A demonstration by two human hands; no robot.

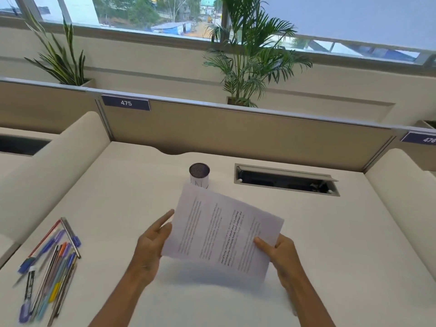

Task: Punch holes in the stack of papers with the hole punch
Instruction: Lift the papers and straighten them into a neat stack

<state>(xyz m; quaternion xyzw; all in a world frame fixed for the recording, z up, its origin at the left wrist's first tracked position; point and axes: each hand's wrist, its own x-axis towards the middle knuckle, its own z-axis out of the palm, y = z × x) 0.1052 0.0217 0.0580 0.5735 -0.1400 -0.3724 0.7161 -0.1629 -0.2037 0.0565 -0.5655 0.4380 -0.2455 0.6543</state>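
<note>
A thin stack of printed white papers (221, 230) is held tilted above the white desk (330, 232), its text running sideways. My left hand (153, 244) is at the stack's left edge, fingers partly behind the sheets and forefinger stretched along the edge. My right hand (280, 253) grips the near right corner, thumb on top. No hole punch is in view.
A mesh pen cup (199, 174) stands just beyond the papers. Several loose pens and pencils (49, 267) lie scattered at the desk's left. An open cable slot (286, 179) sits at the back right. Beige partition panels and padded side dividers enclose the desk.
</note>
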